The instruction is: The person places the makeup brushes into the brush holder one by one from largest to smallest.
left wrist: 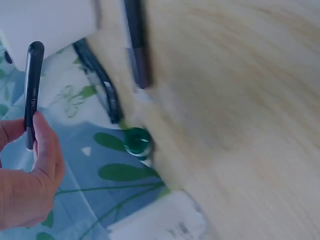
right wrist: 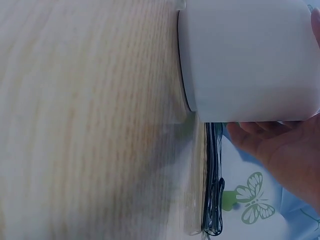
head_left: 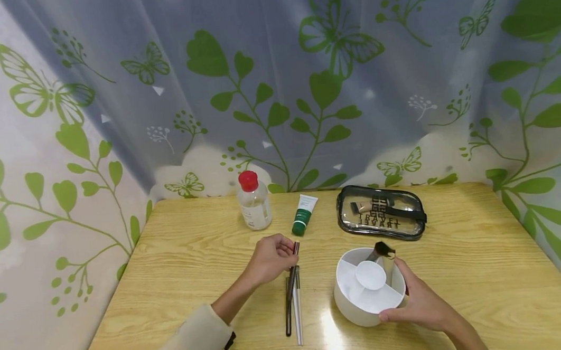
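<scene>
My left hand (head_left: 271,259) pinches a slim makeup brush (left wrist: 33,75) between thumb and fingers; its dark handle carries small lettering. Below that hand, several more brushes (head_left: 298,324) lie on the table, at least one dark and others with pale handles. The right hand (head_left: 422,301) grips the side of a round white divided organizer (head_left: 359,311), thumb toward the near side and fingers around the far right. Inside one compartment stands a brush with dark bristles (head_left: 383,249), beside a pale item. The right wrist view shows the organizer's smooth wall close up.
Behind the hands stand a clear bottle with a red cap (head_left: 254,203) and a green-and-white tube (head_left: 304,215). A transparent travel pouch with black trim (head_left: 381,213) lies behind the organizer. A patterned curtain (head_left: 277,117) borders the wooden table (head_left: 184,254).
</scene>
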Demonstrator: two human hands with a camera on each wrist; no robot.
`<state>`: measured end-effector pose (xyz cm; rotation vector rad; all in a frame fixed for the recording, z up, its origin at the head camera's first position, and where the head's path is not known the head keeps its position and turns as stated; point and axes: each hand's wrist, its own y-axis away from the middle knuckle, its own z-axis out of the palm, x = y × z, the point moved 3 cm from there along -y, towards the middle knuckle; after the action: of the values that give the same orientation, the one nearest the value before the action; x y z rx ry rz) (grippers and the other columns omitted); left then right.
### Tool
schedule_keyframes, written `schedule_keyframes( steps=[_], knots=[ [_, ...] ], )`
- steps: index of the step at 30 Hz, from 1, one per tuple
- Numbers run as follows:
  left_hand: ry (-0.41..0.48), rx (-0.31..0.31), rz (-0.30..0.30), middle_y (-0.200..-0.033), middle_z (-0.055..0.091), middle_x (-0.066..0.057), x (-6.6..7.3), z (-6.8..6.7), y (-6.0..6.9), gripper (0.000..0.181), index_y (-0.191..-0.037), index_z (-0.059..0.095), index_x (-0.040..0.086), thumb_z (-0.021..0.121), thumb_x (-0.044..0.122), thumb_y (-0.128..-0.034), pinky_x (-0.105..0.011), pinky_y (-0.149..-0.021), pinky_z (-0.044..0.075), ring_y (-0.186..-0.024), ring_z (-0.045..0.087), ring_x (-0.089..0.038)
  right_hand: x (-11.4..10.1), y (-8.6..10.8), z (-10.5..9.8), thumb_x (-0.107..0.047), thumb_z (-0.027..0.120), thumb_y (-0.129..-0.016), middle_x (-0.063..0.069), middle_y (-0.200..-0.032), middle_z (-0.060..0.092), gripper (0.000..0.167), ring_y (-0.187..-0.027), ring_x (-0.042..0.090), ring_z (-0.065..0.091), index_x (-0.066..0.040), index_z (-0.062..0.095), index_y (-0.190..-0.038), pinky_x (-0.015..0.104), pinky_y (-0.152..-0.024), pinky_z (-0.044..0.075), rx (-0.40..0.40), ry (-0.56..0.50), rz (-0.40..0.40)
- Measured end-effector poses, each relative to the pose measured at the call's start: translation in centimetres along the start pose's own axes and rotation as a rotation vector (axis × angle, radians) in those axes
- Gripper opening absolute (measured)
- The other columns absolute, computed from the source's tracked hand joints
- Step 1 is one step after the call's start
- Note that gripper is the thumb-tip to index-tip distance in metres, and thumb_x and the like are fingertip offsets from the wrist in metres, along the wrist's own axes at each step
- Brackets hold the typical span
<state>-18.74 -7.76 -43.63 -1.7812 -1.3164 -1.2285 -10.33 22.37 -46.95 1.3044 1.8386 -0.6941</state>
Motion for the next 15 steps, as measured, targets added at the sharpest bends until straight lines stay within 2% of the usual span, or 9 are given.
schedule_keyframes(
  steps=[3, 9, 15],
  knots=[
    [0.082, -0.021, 0.029, -0.084, 0.064, -0.014, 1.4, 1.0, -0.3, 0.021, -0.096, 0.060, -0.007, 0.066, 0.003, -0.0786, -0.029, -0.061, 0.057, -0.069, 0.059, -0.009, 0.2, 0.0, -0.1, -0.020, 0.084, -0.066, 0.016, -0.128, 0.052, 0.101, -0.109, -0.001, 0.050, -0.002, 0.022, -0.144, 0.019, -0.086, 0.046, 0.010, 0.011, 0.001],
    [0.171, -0.031, 0.077, -0.092, 0.064, -0.016, 4.0, 2.5, -0.6, 0.024, -0.100, 0.058, -0.006, 0.067, 0.004, -0.0801, -0.026, -0.066, 0.057, -0.075, 0.060, -0.009, 0.4, -0.1, 0.0, -0.018, 0.084, -0.066, 0.014, -0.126, 0.053, 0.098, -0.108, -0.003, 0.051, -0.003, 0.024, -0.142, 0.018, -0.086, 0.046, 0.004, -0.011, -0.018],
    [0.230, -0.004, 0.118, -0.097, 0.064, -0.020, 5.0, 3.1, -0.8, 0.026, -0.104, 0.058, -0.007, 0.067, 0.005, -0.0819, -0.029, -0.069, 0.058, -0.078, 0.061, -0.010, 0.4, -0.3, 0.1, -0.018, 0.084, -0.065, 0.014, -0.125, 0.054, 0.099, -0.108, -0.002, 0.052, -0.003, 0.025, -0.142, 0.019, -0.086, 0.047, 0.002, -0.017, -0.039]
  ],
)
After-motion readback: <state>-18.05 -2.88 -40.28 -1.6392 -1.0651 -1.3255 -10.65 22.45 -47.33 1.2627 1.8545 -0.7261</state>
